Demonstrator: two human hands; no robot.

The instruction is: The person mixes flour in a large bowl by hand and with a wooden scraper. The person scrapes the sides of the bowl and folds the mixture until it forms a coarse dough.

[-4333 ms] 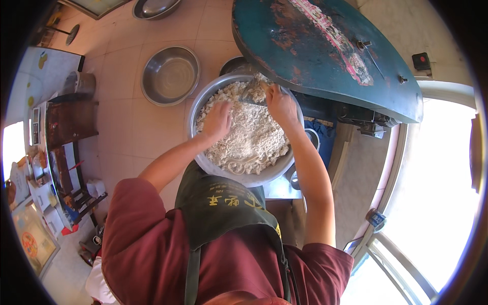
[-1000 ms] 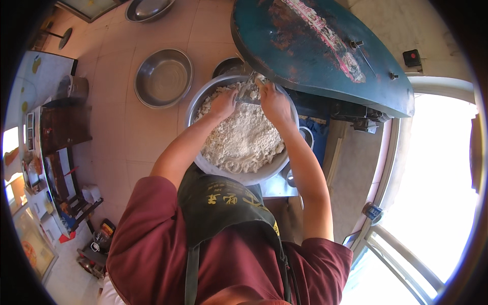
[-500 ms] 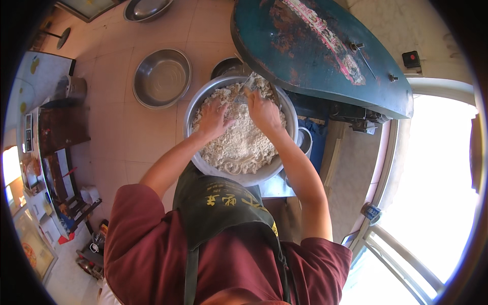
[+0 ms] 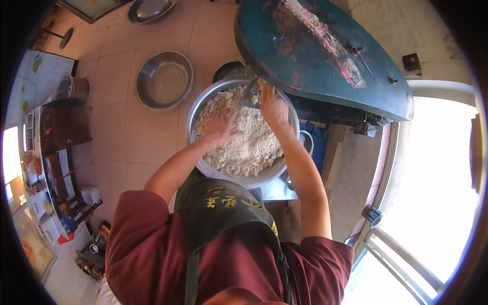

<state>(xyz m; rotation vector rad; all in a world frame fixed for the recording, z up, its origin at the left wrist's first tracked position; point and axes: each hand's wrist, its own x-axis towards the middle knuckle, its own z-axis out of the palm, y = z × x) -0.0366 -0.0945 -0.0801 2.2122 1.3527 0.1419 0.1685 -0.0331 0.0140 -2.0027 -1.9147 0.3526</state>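
Observation:
A large metal basin point(image 4: 191, 127) stands in front of me, filled with a pale, crumbly flour mixture point(image 4: 245, 150). My left hand point(image 4: 221, 126) lies on the mixture at the left of the basin, its fingers spread and holding nothing. Over the far right part of the basin, my right hand point(image 4: 274, 108) is closed round the handle of a scraper point(image 4: 248, 97). The scraper's flat, dusty blade points left, at the mixture's far side. Part of its handle is hidden by my fingers.
A green machine housing point(image 4: 315, 56) with worn paint overhangs the basin's far right edge. A wide metal bowl point(image 4: 164, 81) sits on the tiled floor, with a smaller bowl point(image 4: 229, 70) behind the basin and another bowl point(image 4: 150, 9) farther back. A bright opening is at right.
My right hand has moved slightly right with the scraper, whose blade now shows more broadly. The left hand has shifted a little right and nearer, still on the mixture with fingers spread.

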